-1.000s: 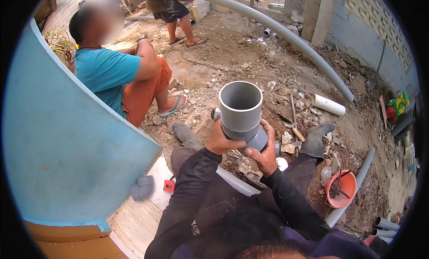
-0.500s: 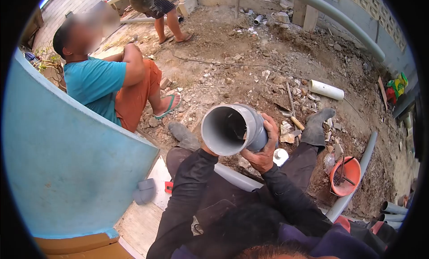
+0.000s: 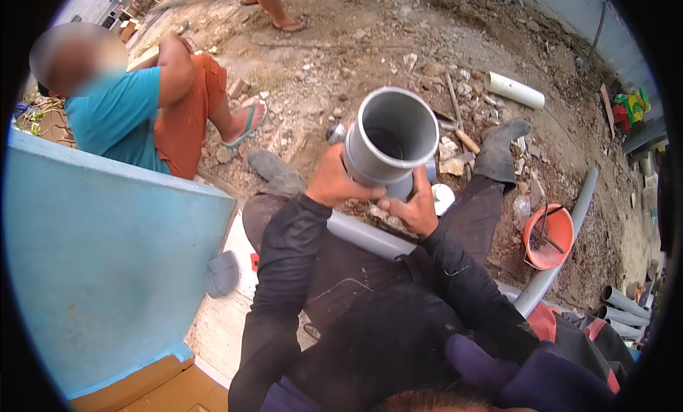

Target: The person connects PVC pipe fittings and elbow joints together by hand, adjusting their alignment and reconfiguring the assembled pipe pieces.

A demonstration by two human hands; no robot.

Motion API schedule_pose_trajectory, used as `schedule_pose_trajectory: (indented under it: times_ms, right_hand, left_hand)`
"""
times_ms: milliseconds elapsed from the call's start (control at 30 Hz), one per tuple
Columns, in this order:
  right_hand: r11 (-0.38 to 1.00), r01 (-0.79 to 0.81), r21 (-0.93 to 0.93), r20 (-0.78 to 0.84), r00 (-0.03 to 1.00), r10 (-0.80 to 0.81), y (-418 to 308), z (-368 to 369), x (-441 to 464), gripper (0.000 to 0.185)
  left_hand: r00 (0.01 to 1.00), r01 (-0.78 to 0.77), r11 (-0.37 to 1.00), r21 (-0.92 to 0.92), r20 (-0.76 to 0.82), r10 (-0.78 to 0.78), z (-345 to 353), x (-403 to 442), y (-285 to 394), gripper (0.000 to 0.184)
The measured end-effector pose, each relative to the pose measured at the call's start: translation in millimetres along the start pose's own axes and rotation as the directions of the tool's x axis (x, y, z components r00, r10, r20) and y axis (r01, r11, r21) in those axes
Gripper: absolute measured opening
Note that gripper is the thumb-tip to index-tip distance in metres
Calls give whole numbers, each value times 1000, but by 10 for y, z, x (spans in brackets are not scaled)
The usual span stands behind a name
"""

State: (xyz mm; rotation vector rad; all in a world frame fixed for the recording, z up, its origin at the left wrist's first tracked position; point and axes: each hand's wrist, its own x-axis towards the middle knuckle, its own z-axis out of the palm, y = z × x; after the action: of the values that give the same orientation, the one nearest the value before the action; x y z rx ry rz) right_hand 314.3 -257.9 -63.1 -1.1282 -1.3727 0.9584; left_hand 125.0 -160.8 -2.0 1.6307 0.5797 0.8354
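Note:
A grey PVC pipe fitting [image 3: 388,119] is held up over my lap, its wide round mouth tilted up toward me. My left hand [image 3: 337,179] wraps round its left side, the thumb along the lower front. My right hand [image 3: 416,207] grips the lower right part, and its thumb nearly meets the left one. The far fingers of both hands are hidden behind the fitting. Below my hands a long grey pipe [image 3: 373,236] lies across my thighs. Close to the right hand stands a can with a white top [image 3: 442,197].
A seated person in a teal shirt [image 3: 117,112] is at the left, behind a blue wall [image 3: 99,248]. Another grey fitting [image 3: 223,275] lies by that wall. An orange bucket [image 3: 549,236], a white pipe [image 3: 515,90] and a wooden-handled tool [image 3: 466,142] lie among rubble on the right.
The fitting's mouth has swung from facing left and toward me to facing more upward. My left hand has come into view on its side, and the right hand has moved lower. The view has shifted.

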Motion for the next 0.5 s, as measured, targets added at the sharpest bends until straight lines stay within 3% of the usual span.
schedule_pose_trajectory:
  times_ms: [33,100,167,233,367,433,500]
  right_hand:
    - [999,38,-26,-8,999,-39,24,-11,33,110]
    - [960,-97,264,41,995,89,58,-66,100,101]
    - [979,-156,134,25,988,154,282,-246,63,72]
    - [955,-293,44,3,956,293,544,-393,-82,55]
    - [864,-362,-350,159,886,436,1262,-481,-643,40]
    - [663,-340,-666,285,706,648,1472,-434,-898,43]
    - [498,-174,-850,375,465,802,1547,-327,-945,43]
  left_hand:
    - [989,144,989,-20,32,-144,-39,-20,-80,67]
    - [983,120,977,-176,-119,-143,-73,18,-130,61]
    - [947,129,963,-239,-259,-191,-235,30,-306,59]
    - [903,110,953,-284,-373,-215,-346,-12,-382,56]
    - [843,77,958,-276,-495,-210,-492,-102,-359,54]
    - [816,59,959,-279,-540,-207,-496,-150,-333,52]
    - [801,33,943,-330,-555,-222,-505,-193,-379,51]
